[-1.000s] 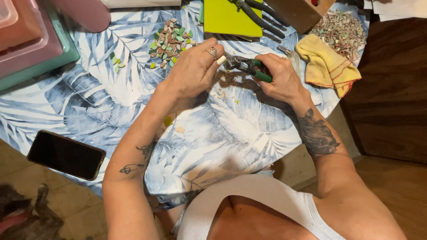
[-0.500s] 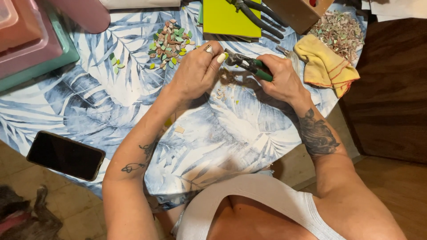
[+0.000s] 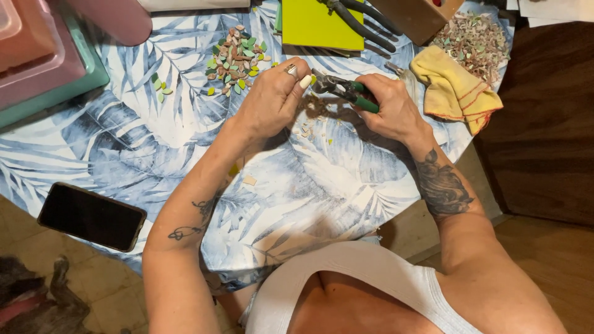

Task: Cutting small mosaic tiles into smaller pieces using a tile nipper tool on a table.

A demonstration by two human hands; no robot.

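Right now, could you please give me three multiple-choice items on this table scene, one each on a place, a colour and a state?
1. Where does the phone lie?
A. near the table's lower left edge
B. on the yellow cloth
C. under the green sheet

2. What colour are the handles of the nippers?
A. red
B. green
C. white

3. How does the right hand stand?
A. flat on the table
B. closed around the nippers
C. raised and empty

Answers: 1 A, it rests by the edge beyond the left forearm. 2 B, green shows between the fingers. 3 B, the fingers wrap the handles while the left hand meets the tool's tip.
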